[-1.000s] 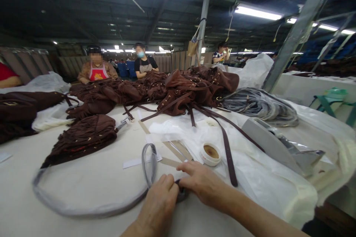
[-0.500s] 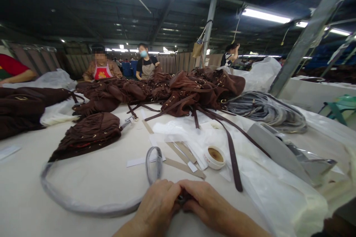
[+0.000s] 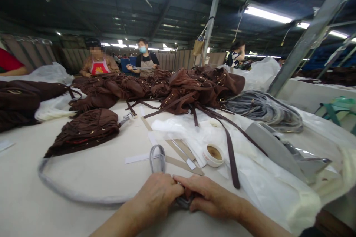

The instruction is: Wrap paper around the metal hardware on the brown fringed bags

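Note:
Both of my hands meet low in the middle, over the pale table. My left hand (image 3: 160, 194) is closed around a grey plastic-wrapped strap (image 3: 157, 155), whose loop sticks up beyond the fingers. My right hand (image 3: 208, 196) pinches the same strap where it bunches between the hands; the fingertips partly hide it. From my left hand the strap curves left across the table to a brown gathered bag (image 3: 86, 129) with gold eyelets. Just ahead lie a roll of tape (image 3: 213, 154) and flat tan and white strips (image 3: 180, 163).
Brown bags with straps (image 3: 183, 92) are heaped at the back. A bundle of grey wrapped straps (image 3: 264, 109) and a grey tape dispenser (image 3: 280, 152) lie right, beside white plastic sheeting (image 3: 258, 185). Co-workers stand beyond; one in a mask (image 3: 143, 59) holds a strap-like length.
My hands have shifted slightly, and more of the bunched strap shows between them. The masked co-worker has raised a long thin piece between both hands. The view has moved a little.

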A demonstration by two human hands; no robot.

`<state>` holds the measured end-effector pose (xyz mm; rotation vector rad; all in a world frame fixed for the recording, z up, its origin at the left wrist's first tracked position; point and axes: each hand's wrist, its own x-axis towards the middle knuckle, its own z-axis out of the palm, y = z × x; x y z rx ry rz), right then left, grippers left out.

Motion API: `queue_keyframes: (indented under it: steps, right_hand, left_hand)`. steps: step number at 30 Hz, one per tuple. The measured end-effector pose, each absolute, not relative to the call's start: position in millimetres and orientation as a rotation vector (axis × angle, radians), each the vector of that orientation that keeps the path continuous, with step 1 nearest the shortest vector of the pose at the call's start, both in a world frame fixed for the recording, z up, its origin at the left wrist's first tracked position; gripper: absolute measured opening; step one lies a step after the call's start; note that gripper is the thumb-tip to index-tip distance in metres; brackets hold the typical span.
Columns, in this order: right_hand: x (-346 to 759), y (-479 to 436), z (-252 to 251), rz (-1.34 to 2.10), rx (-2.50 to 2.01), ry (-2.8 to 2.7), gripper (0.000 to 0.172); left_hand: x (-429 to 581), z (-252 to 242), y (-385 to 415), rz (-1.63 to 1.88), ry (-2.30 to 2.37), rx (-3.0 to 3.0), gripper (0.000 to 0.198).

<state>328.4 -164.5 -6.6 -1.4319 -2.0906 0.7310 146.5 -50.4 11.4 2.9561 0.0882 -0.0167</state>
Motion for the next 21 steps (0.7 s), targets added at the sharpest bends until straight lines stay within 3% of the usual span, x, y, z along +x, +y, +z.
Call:
queue_keyframes:
  steps: [4,9,17,21]
  right_hand:
    - [311.9,-174.7,-2.1,0.590,-1.783,-2.073,0.076]
    - [285.3,-181.6,-9.9,0.480,-2.022,-1.896,0.089]
    - [311.2,-178.1,-10.0,0.573,-1.582,-2.042,0.073]
    - [320.8,-177.9,-6.3,0.584,-1.529,-2.120,0.070]
  left_hand:
    - [159.3,10.0,-70.9,-0.154,0.364,3.007,0.023]
    - [167.2,2.5,-101.6,-0.050,0.613,2.944,0.027]
    - [147.6,15.7,-67.3,0.021,0.296,2.913,0.010]
    - [148.0,15.9,-53.2,0.010,0.117,2.861,0.014]
